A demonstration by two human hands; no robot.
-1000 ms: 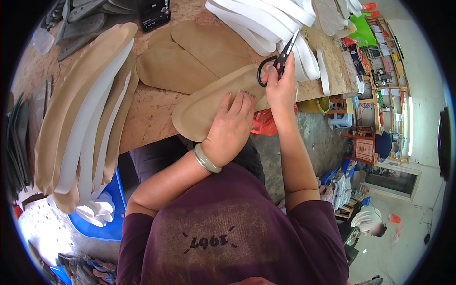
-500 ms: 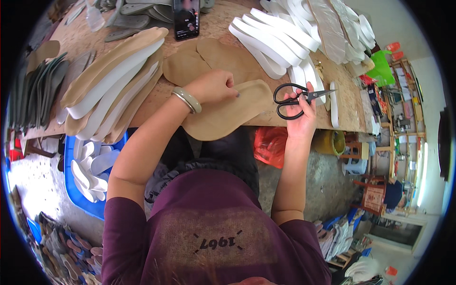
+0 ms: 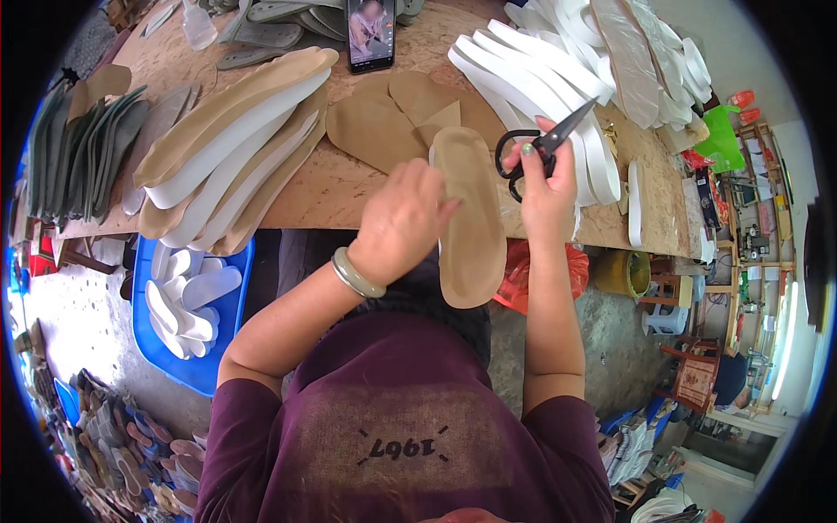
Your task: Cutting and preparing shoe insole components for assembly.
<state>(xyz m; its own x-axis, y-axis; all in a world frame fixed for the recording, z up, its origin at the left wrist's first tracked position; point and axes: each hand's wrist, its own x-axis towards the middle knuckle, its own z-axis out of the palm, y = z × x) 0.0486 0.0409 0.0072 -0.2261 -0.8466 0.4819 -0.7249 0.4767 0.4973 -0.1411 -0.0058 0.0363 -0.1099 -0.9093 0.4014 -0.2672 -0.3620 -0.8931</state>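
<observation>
A tan shoe sole point(image 3: 473, 235) with a bit of white edge stands out over the table's near edge, one rounded end toward me. My left hand point(image 3: 403, 218), a bangle on its wrist, is closed at the sole's left edge, its thumb against the tan face. My right hand point(image 3: 549, 179) grips black-handled scissors point(image 3: 567, 129), blades together and pointing up to the right, just right of the sole's far end. Behind the sole lie overlapping tan sheet pieces point(image 3: 370, 126) on the table.
Tan-and-white soles point(image 3: 235, 131) are stacked at left, beside dark grey ones point(image 3: 83, 161). White soles point(image 3: 532, 78) fill the right. A phone point(image 3: 370, 35) stands at the back. Below the table are a blue tub point(image 3: 187, 376) of white pieces and a red bag point(image 3: 571, 270).
The sole has turned from lying slantwise to pointing toward me. My left hand has moved nearer, to its left edge. The scissors have tilted upward.
</observation>
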